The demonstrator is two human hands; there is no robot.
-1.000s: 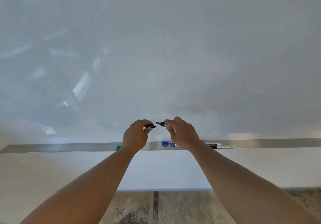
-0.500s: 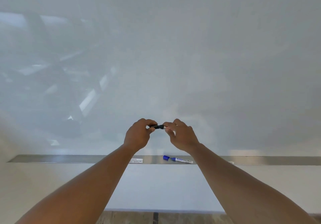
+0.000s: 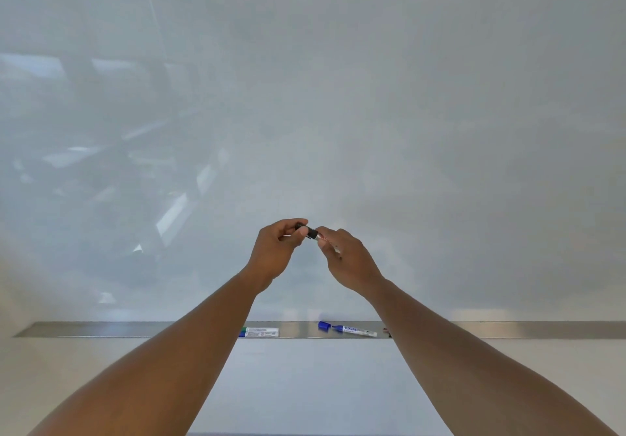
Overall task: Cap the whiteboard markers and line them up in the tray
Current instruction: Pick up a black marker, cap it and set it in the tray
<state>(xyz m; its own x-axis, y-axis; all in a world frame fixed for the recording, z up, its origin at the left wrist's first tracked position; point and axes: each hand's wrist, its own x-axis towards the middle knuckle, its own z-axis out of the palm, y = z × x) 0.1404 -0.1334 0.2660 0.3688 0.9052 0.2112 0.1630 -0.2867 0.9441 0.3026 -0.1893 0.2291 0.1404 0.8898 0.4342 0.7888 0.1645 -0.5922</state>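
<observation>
Whiteboard (image 3: 338, 97) behind, black marker (image 3: 313, 233) horizontal, cap leftward

Head camera faces the whiteboard (image 3: 338, 97) squarely, close up.

Most of the black marker (image 3: 309, 232) is buried between the two hands — only its cap end shows past the left hand's (image 3: 276, 252) fingertips, and the barrel vanishes into the right hand (image 3: 349, 261). Whether the cap is pressed fully home cannot be told. Below the left forearm, a white marker (image 3: 262, 332) is cut off at its coloured end by the arm. Below the right hand, a small dark-and-red object (image 3: 386, 331) peeks from behind the right forearm — too little shows to name it. The blue marker's (image 3: 354, 330) label is too small to read.
</observation>
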